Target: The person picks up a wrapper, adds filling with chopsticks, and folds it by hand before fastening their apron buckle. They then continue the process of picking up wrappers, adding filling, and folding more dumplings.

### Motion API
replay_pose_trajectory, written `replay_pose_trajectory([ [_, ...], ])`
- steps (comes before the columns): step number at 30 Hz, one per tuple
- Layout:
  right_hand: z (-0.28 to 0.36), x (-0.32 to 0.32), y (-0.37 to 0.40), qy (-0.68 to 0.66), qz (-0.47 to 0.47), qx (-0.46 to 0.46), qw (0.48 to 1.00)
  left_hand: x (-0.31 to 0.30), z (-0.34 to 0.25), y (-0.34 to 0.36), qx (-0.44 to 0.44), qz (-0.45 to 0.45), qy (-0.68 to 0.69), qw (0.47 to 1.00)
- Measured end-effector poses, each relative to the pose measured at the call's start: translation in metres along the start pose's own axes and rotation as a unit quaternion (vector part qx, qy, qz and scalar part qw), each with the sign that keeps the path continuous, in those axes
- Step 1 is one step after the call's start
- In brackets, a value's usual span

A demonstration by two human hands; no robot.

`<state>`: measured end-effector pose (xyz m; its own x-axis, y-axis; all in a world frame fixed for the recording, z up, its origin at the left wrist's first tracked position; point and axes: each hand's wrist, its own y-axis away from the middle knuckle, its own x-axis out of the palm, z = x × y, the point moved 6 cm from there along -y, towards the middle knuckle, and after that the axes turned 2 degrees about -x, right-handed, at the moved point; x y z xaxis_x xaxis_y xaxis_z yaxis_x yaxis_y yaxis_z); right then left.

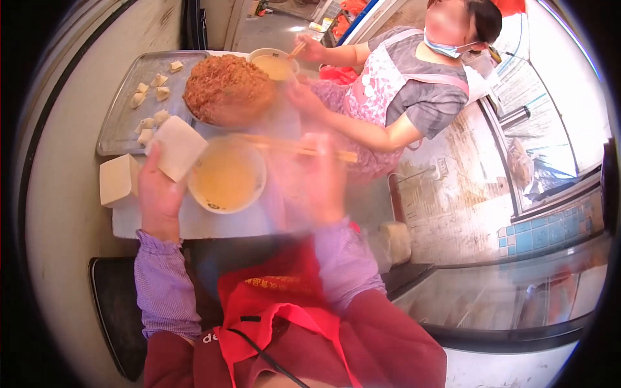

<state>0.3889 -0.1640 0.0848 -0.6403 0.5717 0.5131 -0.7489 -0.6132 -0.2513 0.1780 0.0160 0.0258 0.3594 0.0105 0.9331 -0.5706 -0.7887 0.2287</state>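
My left hand (pixel 160 200) holds a pale square dough wrapper (pixel 178 149) with its fingers closed on the lower left edge. Blurred by motion, my right hand (pixel 323 191) grips chopsticks (pixel 294 147), which point left across the far side of a white bowl (pixel 260 187) of yellowish liquid. The bowl stands just right of the wrapper. Beyond it rises a big mound of reddish-orange minced filling (pixel 226 89). A stack of square wrappers (pixel 118 181) sits left of my left hand. Several small folded dumplings (pixel 162 94) lie on a metal tray (pixel 113 132).
Across the table (pixel 158 223), a co-worker (pixel 407 90) in a patterned apron and a mask holds chopsticks over a second bowl (pixel 273 61). A wall borders the table on the left. A glass-topped case (pixel 504 297) is at the lower right.
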Motion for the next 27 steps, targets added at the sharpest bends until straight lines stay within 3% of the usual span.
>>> replay_pose_trajectory([
  [4,-0.016,0.045,0.013,0.138,0.133,-0.128,0.973,-0.004,0.028,-0.004,-0.063,0.036,0.041,0.997],
  [6,-0.004,0.072,0.027,0.354,0.258,-0.306,0.845,0.006,0.032,-0.004,-0.084,0.071,0.068,0.992],
  [7,-0.013,0.076,0.028,0.339,0.288,-0.285,0.849,0.008,0.036,-0.001,-0.103,0.102,0.089,0.985],
  [9,-0.034,0.075,0.028,0.32,0.301,-0.365,0.821,-0.002,0.028,-0.005,0.029,0.124,-0.183,0.975],
  [10,-0.046,0.073,0.026,0.338,0.303,-0.241,0.858,-0.002,0.035,-0.007,-0.13,0.171,0.127,0.968],
  [11,-0.068,0.056,0.024,0.305,0.253,-0.14,0.907,-0.008,0.033,-0.007,-0.12,0.163,0.139,0.969],
  [12,-0.061,0.062,0.021,0.355,0.278,-0.213,0.867,-0.009,0.031,-0.01,-0.107,0.169,0.151,0.968],
  [13,-0.066,0.05,0.013,0.365,0.264,-0.185,0.874,-0.012,0.027,-0.01,-0.092,0.147,0.145,0.974],
  [15,-0.064,0.035,-0.003,0.253,0.161,-0.155,0.941,-0.023,0.006,-0.011,0.086,0.031,-0.106,0.99],
  [17,-0.061,0.01,-0.019,0.191,0.091,-0.12,0.97,-0.03,0.004,-0.013,0.083,0.022,-0.124,0.989],
  [20,-0.064,-0.009,-0.033,0.197,0.064,-0.123,0.971,-0.027,0.01,-0.019,0.041,0.043,-0.017,0.998],
  [25,-0.074,-0.024,-0.037,0.145,0.057,-0.09,0.984,-0.028,0.027,-0.025,0.05,0.059,-0.204,0.976],
  [27,-0.078,-0.027,-0.038,0.127,0.052,-0.087,0.987,-0.027,0.035,-0.025,0.043,0.049,-0.168,0.984],
])
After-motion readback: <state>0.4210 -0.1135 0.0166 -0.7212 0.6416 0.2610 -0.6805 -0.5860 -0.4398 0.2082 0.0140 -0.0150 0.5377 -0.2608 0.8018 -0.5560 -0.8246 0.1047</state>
